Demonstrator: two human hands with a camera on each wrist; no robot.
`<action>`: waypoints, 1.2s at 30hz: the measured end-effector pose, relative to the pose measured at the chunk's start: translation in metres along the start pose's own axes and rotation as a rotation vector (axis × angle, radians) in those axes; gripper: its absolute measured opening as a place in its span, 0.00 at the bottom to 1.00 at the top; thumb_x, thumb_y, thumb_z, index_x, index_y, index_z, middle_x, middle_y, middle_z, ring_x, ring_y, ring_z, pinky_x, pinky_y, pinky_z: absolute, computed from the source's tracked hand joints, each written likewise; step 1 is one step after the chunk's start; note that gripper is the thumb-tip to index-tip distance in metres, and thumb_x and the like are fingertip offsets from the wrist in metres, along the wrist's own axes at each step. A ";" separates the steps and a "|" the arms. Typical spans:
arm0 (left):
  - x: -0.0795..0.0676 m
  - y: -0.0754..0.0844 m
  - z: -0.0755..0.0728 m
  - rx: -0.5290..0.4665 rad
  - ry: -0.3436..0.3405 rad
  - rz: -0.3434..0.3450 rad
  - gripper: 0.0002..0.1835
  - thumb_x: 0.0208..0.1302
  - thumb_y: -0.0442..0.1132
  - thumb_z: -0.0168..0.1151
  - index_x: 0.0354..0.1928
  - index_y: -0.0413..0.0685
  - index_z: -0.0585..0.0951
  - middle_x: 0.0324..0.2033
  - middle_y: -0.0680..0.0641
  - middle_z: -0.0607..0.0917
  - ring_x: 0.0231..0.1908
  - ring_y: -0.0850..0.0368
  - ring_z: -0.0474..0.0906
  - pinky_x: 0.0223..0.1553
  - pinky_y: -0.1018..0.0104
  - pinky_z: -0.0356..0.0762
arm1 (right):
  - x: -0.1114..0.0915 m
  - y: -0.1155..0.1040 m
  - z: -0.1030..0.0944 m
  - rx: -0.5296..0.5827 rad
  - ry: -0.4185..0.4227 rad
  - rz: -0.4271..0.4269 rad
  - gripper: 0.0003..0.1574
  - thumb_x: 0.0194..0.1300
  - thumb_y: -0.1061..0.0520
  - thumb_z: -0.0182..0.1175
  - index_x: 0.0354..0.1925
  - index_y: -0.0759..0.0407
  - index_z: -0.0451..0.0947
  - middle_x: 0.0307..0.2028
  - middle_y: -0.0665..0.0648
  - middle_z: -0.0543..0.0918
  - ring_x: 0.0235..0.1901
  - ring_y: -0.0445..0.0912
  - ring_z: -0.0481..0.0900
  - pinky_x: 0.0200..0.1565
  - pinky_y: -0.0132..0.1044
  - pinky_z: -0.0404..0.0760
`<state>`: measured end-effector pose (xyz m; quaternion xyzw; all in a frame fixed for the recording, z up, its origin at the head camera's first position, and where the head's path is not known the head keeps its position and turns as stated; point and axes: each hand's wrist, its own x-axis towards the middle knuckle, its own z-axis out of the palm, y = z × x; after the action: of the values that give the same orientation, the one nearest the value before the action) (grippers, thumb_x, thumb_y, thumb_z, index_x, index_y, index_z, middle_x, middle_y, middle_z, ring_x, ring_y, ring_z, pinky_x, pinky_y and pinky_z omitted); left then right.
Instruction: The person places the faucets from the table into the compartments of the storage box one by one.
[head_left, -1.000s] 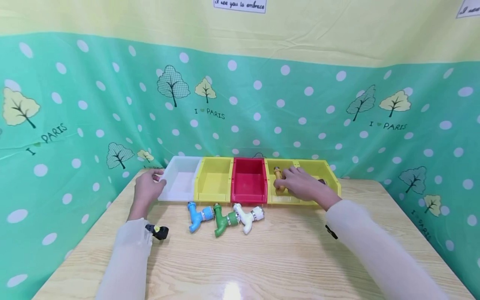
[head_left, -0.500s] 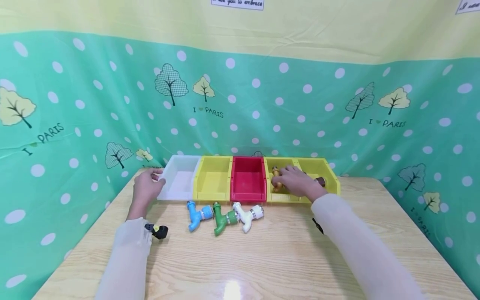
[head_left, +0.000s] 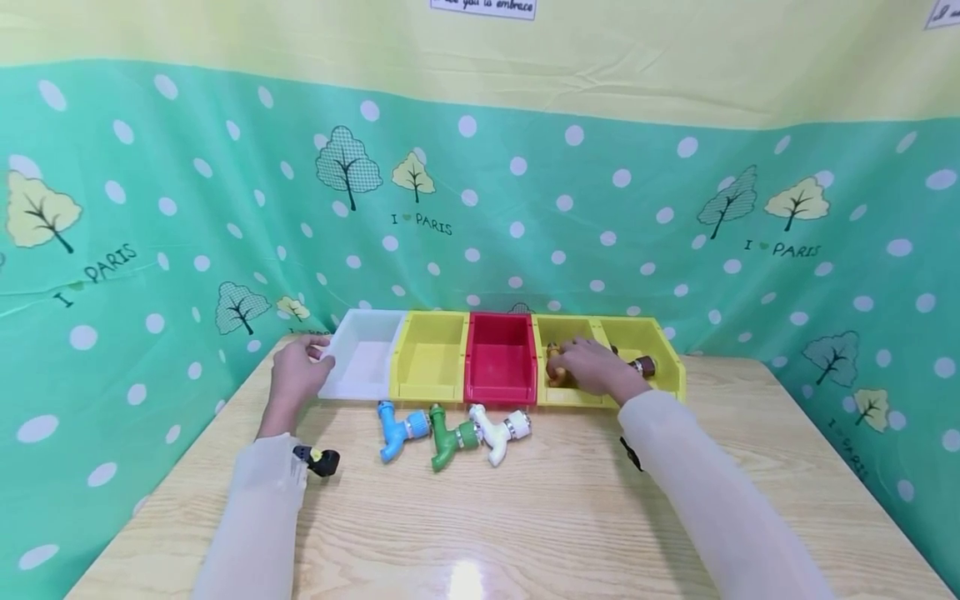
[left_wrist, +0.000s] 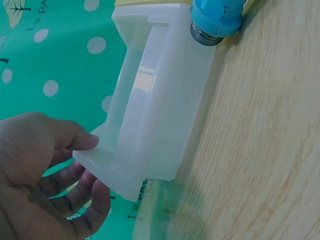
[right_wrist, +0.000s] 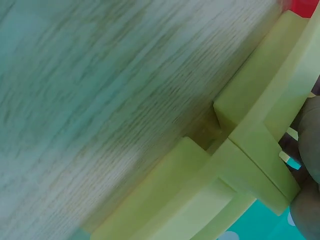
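the left hand [head_left: 291, 375] is pinching the rim of a translucent white plastic bin [left_wrist: 172, 100]; the right hand [head_left: 592, 367] is touching an amber-yellow tap [head_left: 556, 380] inside a yellow plastic bin [head_left: 564, 398], hidden fingers leaving its grip unclear. it is seemingly placing the tap, calling next for gentle release.

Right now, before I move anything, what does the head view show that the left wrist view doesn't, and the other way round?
Only the head view shows the right hand at the orange tap, plus the brown tap, green tap, white tap and red bin.

Only the left wrist view shows the left hand's curled lower fingers.

Both show that hand gripping the white bin, the blue tap, wooden table and green dotted cloth.
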<state>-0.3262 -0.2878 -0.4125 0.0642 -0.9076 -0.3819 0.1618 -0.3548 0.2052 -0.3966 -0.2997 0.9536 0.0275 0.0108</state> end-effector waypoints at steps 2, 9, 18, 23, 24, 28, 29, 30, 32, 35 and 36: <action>0.001 0.000 0.000 0.003 0.002 0.006 0.21 0.71 0.38 0.59 0.62 0.36 0.77 0.50 0.34 0.79 0.48 0.38 0.76 0.45 0.47 0.81 | 0.000 0.001 0.000 0.008 0.003 -0.004 0.18 0.73 0.64 0.59 0.51 0.42 0.85 0.57 0.61 0.82 0.58 0.60 0.75 0.65 0.60 0.71; 0.000 0.002 0.000 0.007 0.003 0.000 0.21 0.71 0.38 0.59 0.62 0.36 0.77 0.51 0.33 0.79 0.48 0.38 0.77 0.45 0.47 0.81 | -0.005 0.000 -0.002 -0.001 0.049 -0.049 0.11 0.72 0.62 0.62 0.44 0.47 0.85 0.48 0.57 0.84 0.50 0.56 0.78 0.59 0.56 0.77; 0.000 0.002 0.000 0.003 -0.003 -0.005 0.21 0.71 0.37 0.59 0.63 0.36 0.77 0.51 0.33 0.79 0.48 0.37 0.76 0.46 0.46 0.81 | -0.024 -0.016 -0.025 -0.107 0.101 -0.138 0.10 0.69 0.59 0.67 0.48 0.50 0.86 0.44 0.54 0.85 0.45 0.53 0.78 0.52 0.50 0.80; 0.000 0.002 0.000 0.003 -0.005 -0.011 0.22 0.71 0.38 0.59 0.63 0.36 0.77 0.52 0.33 0.78 0.49 0.37 0.76 0.46 0.45 0.81 | -0.034 -0.027 -0.035 -0.163 0.106 -0.177 0.12 0.67 0.57 0.68 0.49 0.50 0.87 0.43 0.52 0.86 0.44 0.52 0.78 0.51 0.48 0.80; 0.000 0.002 0.000 0.004 -0.006 -0.012 0.22 0.71 0.38 0.59 0.63 0.36 0.77 0.52 0.33 0.79 0.49 0.37 0.76 0.46 0.46 0.81 | -0.036 -0.029 -0.036 -0.174 0.112 -0.188 0.12 0.67 0.56 0.69 0.49 0.49 0.87 0.44 0.52 0.86 0.44 0.52 0.78 0.51 0.48 0.80; 0.000 0.003 0.001 0.003 -0.012 -0.017 0.22 0.71 0.38 0.59 0.63 0.36 0.77 0.52 0.33 0.78 0.49 0.37 0.76 0.46 0.47 0.81 | -0.040 -0.039 -0.034 -0.215 0.148 -0.243 0.13 0.65 0.54 0.71 0.49 0.49 0.87 0.46 0.53 0.86 0.44 0.52 0.78 0.50 0.48 0.81; 0.000 0.003 0.001 0.004 -0.012 -0.016 0.22 0.72 0.38 0.59 0.63 0.36 0.77 0.52 0.33 0.78 0.49 0.37 0.76 0.46 0.47 0.81 | -0.040 -0.041 -0.032 -0.229 0.156 -0.259 0.13 0.66 0.53 0.70 0.49 0.48 0.86 0.46 0.53 0.86 0.45 0.52 0.78 0.50 0.48 0.80; 0.000 0.003 0.001 0.005 -0.012 -0.015 0.22 0.72 0.38 0.59 0.63 0.36 0.77 0.52 0.33 0.78 0.48 0.37 0.76 0.46 0.46 0.81 | -0.041 -0.043 -0.031 -0.240 0.166 -0.274 0.13 0.66 0.53 0.70 0.49 0.49 0.86 0.46 0.53 0.86 0.44 0.52 0.79 0.49 0.47 0.80; 0.000 0.003 0.000 0.006 -0.010 -0.013 0.22 0.72 0.38 0.59 0.63 0.36 0.77 0.52 0.33 0.78 0.48 0.37 0.76 0.46 0.46 0.81 | -0.041 -0.048 -0.027 -0.250 0.183 -0.304 0.14 0.66 0.53 0.70 0.50 0.49 0.86 0.44 0.54 0.86 0.44 0.52 0.78 0.46 0.46 0.79; 0.000 0.003 0.000 0.008 -0.007 -0.010 0.21 0.72 0.38 0.59 0.63 0.35 0.77 0.52 0.33 0.79 0.49 0.37 0.76 0.46 0.46 0.81 | -0.041 -0.055 -0.021 -0.270 0.206 -0.341 0.15 0.67 0.51 0.69 0.52 0.49 0.85 0.43 0.53 0.85 0.42 0.50 0.77 0.43 0.43 0.78; -0.001 0.003 0.000 0.008 -0.008 -0.009 0.21 0.72 0.38 0.59 0.63 0.35 0.77 0.52 0.33 0.79 0.49 0.37 0.76 0.46 0.46 0.81 | -0.041 -0.058 -0.019 -0.268 0.216 -0.354 0.15 0.67 0.50 0.69 0.52 0.49 0.85 0.43 0.52 0.86 0.42 0.50 0.77 0.42 0.43 0.78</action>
<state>-0.3254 -0.2855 -0.4102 0.0675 -0.9095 -0.3792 0.1562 -0.2881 0.1806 -0.3786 -0.4618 0.8697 0.1193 -0.1266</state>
